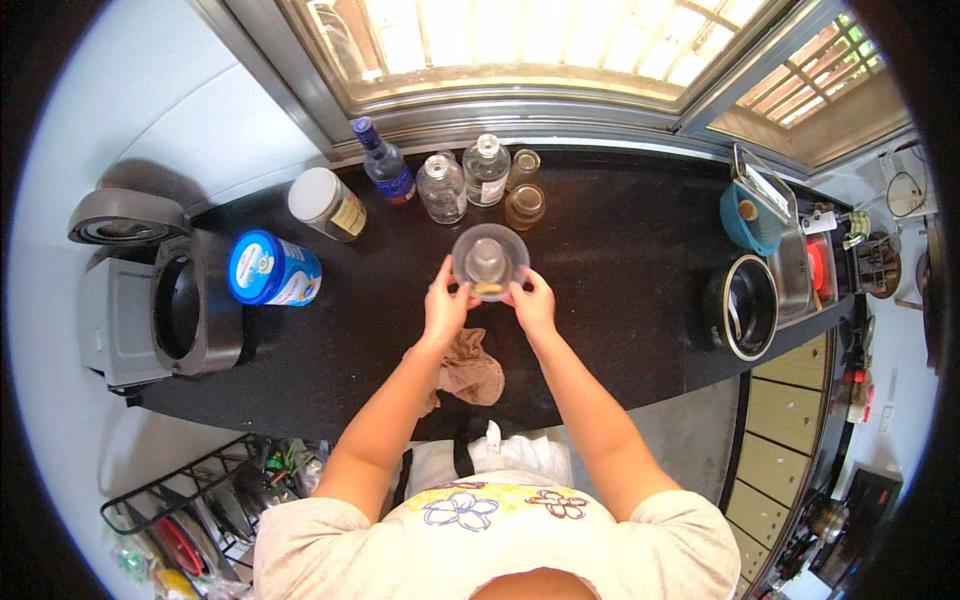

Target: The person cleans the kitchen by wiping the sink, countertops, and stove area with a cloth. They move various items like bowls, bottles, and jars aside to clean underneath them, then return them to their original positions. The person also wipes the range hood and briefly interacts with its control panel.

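Note:
Over the middle of the black counter (620, 260), both my hands hold a clear round container (518, 250) by its sides. A smaller rounded clear shape shows at its centre, with a small yellowish patch at the near side; I cannot make out what these are. My left hand (447, 303) has its fingers curled at the left rim. At the right rim my right hand (534, 302) grips it the same way. A crumpled brown cloth (470, 372) lies between my forearms, near the counter's front edge.
Behind the container stand a blue-capped bottle (385, 165), clear glass bottles (488, 172) and amber jars (525, 206). Leftward are a white-lidded jar (328, 205), a blue tin (275, 268) and a grey appliance (190, 305). A black pot (745, 308) and teal basket (750, 220) stand right, by the sink.

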Demonstrator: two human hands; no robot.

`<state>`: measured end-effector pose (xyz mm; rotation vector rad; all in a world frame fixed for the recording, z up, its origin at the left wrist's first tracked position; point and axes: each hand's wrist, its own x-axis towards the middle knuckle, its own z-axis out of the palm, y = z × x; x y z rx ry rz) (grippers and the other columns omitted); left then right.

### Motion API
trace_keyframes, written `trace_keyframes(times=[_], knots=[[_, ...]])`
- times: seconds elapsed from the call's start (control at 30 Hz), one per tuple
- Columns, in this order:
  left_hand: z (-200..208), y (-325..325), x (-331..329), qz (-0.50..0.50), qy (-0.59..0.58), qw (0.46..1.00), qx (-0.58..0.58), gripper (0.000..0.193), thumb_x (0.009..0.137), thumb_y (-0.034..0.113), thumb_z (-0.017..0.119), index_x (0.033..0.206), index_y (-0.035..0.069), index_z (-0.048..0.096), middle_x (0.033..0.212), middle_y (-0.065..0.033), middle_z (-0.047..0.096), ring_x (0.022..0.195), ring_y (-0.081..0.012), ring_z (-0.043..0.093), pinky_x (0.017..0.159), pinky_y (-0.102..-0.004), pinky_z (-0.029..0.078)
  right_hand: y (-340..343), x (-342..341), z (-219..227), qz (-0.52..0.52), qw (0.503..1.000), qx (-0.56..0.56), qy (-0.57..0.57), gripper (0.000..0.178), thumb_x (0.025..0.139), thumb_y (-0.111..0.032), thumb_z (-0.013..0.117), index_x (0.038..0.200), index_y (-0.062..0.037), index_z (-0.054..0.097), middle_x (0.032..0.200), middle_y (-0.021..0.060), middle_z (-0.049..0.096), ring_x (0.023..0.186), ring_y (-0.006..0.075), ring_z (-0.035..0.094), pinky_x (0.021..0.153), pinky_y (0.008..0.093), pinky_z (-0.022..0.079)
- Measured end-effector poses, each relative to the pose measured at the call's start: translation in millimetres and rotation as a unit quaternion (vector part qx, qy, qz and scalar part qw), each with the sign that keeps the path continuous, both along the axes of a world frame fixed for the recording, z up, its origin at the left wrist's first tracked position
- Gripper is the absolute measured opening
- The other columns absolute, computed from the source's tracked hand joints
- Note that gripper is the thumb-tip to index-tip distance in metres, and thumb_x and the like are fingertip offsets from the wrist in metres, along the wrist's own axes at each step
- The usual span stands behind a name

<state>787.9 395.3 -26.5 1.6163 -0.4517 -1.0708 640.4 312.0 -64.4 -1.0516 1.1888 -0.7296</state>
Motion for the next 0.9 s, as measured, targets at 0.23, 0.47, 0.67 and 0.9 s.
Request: trace_keyframes(times=[0.23, 0.47, 0.67, 0.9], knots=[[-16.4, -14.4, 39.1, 0.042, -0.016, 0.999, -0.019, 0.071, 0.093, -0.003, 0.061, 0.155, 0.011, 0.029, 0.131, -0.0213, 0.054, 0.097, -0.0265, 0.067, 0.076, -0.0355, 0.063, -15.9, 43.5, 20.7, 0.067, 0.996, 0.047, -0.047, 0.061, 0.095, -0.015, 0.068, 0.147, -0.0001, 0.04, 0.135, 0.014, 0.054, 0.099, 0.0209, 0.067, 0.08, 0.0334, 0.06], [29.1, -17.6, -44.8, 0.12, -0.329, 0.933, -0.082, 0.05, 0.096, 0.011, 0.062, 0.141, 0.003, 0.042, 0.122, -0.0145, 0.041, 0.08, -0.0172, 0.05, 0.079, -0.0331, 0.047, -64.0, -126.7, 85.9, -0.027, 0.99, -0.129, -0.051, 0.042, 0.097, -0.007, 0.061, 0.137, -0.0028, 0.05, 0.12, 0.0141, 0.059, 0.084, 0.0197, 0.069, 0.073, 0.0317, 0.06], [56.4, -156.0, -180.3, -0.088, -0.171, 0.961, -0.197, 0.047, 0.098, 0.014, 0.061, 0.142, 0.006, 0.046, 0.134, -0.0127, 0.042, 0.109, -0.0201, 0.059, 0.085, -0.0315, 0.052, -195.4, -374.3, 141.0, -0.252, 0.921, -0.284, 0.086, 0.025, 0.101, -0.006, 0.054, 0.124, -0.0007, 0.059, 0.11, 0.0107, 0.065, 0.085, 0.0171, 0.067, 0.074, 0.029, 0.057], [76.4, -388.5, -336.9, -0.213, 0.199, 0.956, -0.032, 0.09, 0.094, 0.058, 0.059, 0.157, 0.006, 0.022, 0.162, -0.0208, 0.019, 0.147, -0.0372, 0.028, 0.109, -0.0555, 0.04, -374.8, -540.6, 107.2, -0.231, 0.962, -0.03, 0.14, 0.075, 0.096, -0.056, 0.056, 0.153, -0.0119, 0.036, 0.152, 0.0097, 0.042, 0.131, 0.0286, 0.045, 0.096, 0.0492, 0.048]])
